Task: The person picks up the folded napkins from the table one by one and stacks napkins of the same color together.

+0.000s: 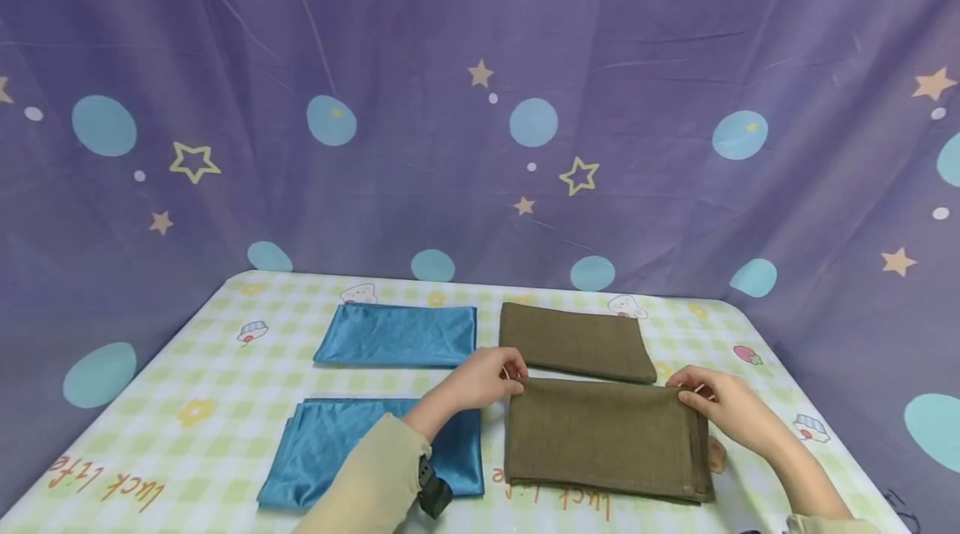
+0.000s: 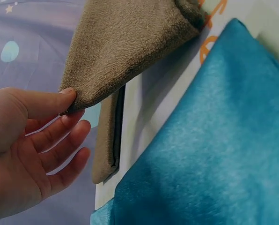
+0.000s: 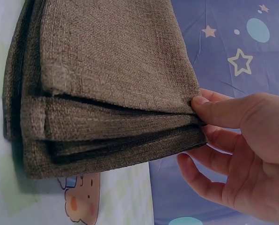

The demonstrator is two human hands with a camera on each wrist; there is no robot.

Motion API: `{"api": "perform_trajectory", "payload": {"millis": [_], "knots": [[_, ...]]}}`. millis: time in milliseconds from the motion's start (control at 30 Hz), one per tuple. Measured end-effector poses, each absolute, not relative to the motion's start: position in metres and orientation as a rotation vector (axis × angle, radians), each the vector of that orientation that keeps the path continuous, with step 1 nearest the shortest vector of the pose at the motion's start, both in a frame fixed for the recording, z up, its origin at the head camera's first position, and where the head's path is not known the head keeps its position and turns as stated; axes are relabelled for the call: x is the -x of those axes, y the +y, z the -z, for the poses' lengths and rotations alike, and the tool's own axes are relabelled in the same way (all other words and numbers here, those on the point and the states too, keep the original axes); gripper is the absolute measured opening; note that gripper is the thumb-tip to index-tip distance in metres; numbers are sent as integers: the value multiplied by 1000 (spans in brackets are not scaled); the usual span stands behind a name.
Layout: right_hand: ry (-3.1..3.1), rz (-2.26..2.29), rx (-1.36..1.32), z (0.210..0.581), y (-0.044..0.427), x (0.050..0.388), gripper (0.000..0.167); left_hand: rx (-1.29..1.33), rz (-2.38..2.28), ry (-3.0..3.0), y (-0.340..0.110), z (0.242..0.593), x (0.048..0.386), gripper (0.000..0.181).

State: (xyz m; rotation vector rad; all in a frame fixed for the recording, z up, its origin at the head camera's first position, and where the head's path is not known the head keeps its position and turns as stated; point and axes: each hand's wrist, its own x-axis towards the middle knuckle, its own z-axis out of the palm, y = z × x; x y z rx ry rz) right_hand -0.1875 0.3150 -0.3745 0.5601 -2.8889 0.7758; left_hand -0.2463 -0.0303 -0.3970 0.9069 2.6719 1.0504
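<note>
A folded brown cloth [image 1: 600, 438] lies at the front right of the table, its far edge held at both corners. My left hand [image 1: 480, 380] pinches the far left corner; in the left wrist view, thumb and forefinger of the left hand [image 2: 46, 136] grip the tip of the brown cloth [image 2: 125, 47]. My right hand [image 1: 727, 405] pinches the far right corner. The right wrist view shows the right hand [image 3: 242, 145] with its thumb on top of several stacked layers of the brown cloth [image 3: 116, 56] and fingers beneath.
Behind it lies a second folded brown cloth [image 1: 573, 342]. Two folded blue satin cloths lie on the left, one at the back [image 1: 401, 336] and one in front [image 1: 322, 442], partly under my left forearm. A purple curtain [image 1: 450, 209] hangs behind the checked table cover [image 1: 187, 376].
</note>
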Motion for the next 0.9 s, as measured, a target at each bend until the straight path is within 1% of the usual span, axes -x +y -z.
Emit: {"api": "perform_trajectory", "payload": {"millis": [233, 467, 900], "knots": [[-2873, -739, -558, 371, 313, 190, 16, -938, -1039, 2694, -32, 392, 249, 9], [-2874, -757, -572, 368, 311, 193, 14, -947, -1031, 2712, -35, 388, 251, 8], [-2860, -746, -541, 363, 305, 203, 15, -929, -1071, 2713, -41, 378, 253, 7]]}}
